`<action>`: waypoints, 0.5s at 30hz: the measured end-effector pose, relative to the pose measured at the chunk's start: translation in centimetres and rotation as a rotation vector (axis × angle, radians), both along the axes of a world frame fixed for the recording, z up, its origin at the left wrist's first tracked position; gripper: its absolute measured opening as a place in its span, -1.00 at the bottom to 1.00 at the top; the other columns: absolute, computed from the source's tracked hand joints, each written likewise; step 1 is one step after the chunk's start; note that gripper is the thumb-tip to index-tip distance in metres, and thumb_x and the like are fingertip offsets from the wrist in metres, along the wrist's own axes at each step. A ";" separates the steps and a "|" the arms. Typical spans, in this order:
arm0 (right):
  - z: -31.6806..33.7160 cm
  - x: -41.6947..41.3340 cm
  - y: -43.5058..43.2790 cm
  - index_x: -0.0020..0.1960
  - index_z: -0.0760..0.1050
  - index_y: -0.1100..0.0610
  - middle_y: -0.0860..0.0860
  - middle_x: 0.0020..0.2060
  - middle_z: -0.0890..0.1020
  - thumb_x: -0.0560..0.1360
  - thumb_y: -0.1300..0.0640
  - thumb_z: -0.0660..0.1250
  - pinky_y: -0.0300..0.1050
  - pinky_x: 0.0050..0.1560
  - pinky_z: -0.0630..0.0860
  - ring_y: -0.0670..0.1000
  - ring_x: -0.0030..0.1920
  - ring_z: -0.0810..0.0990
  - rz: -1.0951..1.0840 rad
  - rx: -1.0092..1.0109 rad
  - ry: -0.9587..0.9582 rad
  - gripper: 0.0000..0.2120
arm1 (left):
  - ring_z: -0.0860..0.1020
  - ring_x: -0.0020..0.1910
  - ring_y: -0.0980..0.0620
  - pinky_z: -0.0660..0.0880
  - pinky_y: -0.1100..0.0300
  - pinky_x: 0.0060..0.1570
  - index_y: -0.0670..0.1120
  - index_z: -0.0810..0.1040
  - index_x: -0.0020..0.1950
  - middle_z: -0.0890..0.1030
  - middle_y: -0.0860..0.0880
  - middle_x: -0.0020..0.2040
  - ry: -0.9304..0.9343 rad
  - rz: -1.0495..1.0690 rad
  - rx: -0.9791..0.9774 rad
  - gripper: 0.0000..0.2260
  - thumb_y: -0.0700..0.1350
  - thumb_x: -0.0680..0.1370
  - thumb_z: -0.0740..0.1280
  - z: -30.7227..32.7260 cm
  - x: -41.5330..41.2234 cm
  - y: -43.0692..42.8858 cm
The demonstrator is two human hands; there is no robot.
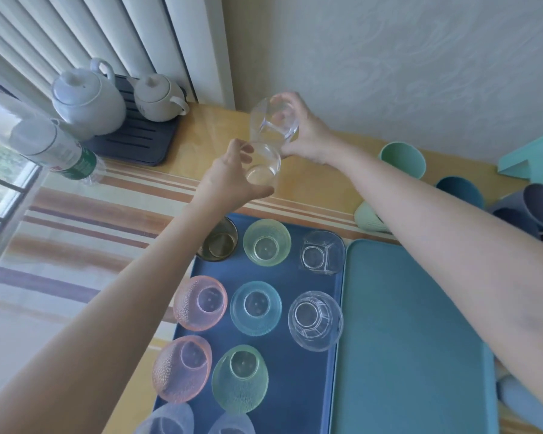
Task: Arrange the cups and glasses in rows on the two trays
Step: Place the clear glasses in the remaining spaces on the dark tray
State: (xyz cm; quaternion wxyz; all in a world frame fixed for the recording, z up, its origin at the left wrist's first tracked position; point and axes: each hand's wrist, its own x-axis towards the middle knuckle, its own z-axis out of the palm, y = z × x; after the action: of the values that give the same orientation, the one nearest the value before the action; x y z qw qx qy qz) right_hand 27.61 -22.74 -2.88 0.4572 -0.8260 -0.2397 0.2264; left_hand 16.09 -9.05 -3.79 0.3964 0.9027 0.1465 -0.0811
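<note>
Above the striped tabletop (76, 214), beyond the dark blue rectangular tray (295, 371) holding rows of tinted and clear tumblers, the left hand (229, 180) curls fingers and thumb round a small clear round glass (264, 169). Seemingly touching it from above, a taller clear glass (273, 120) lies tilted in the right hand (311, 136), fingers wrapped round its wall. Both look light, rigid, slick and breakable, so a full grip round the wall, not the rim, seems safest. Rightward sit the teal rectangular tray (414, 324) and pastel plastic cups (403, 159).
</note>
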 end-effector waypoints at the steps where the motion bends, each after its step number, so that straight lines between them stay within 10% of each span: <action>1: 1.0 -0.5 -0.7 0.37 0.17 0.21 -0.02 0.16 0.34 0.27 0.44 0.45 -0.53 -0.22 0.39 -0.06 0.15 0.38 -0.008 0.010 -0.023 -0.23 | 0.55 0.07 0.02 0.49 -0.01 0.08 -0.01 0.32 0.22 0.51 0.04 0.16 -0.022 0.002 -0.006 -0.35 0.05 0.24 0.54 1.0 -0.4 -0.2; 6: 5.7 -5.5 -4.7 0.36 0.15 0.13 -0.03 0.35 0.30 0.30 0.32 0.50 -0.51 0.06 0.37 -0.10 0.26 0.38 -0.009 0.045 -0.091 -0.23 | 0.56 0.06 0.07 0.49 0.02 0.09 0.02 0.34 0.19 0.53 0.08 0.13 -0.137 -0.021 -0.029 -0.37 0.05 0.22 0.55 6.8 -4.5 -1.2; 15: 10.9 -20.5 -14.0 0.27 0.21 -0.21 -0.21 0.27 0.37 0.33 0.37 0.47 -0.44 -0.02 0.47 -0.29 0.27 0.37 -0.074 0.055 0.055 -0.24 | 0.53 0.05 0.13 0.53 0.07 -0.09 0.18 0.30 0.17 0.54 0.16 0.06 -0.154 -0.054 -0.084 -0.44 0.18 0.21 0.38 11.5 -20.1 -6.8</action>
State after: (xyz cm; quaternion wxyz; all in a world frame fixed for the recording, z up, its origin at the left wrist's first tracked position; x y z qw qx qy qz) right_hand 7.10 -36.74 7.97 0.4943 -0.8148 -0.2025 0.2252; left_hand -4.05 -15.90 7.66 0.4416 0.8925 0.0878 -0.0282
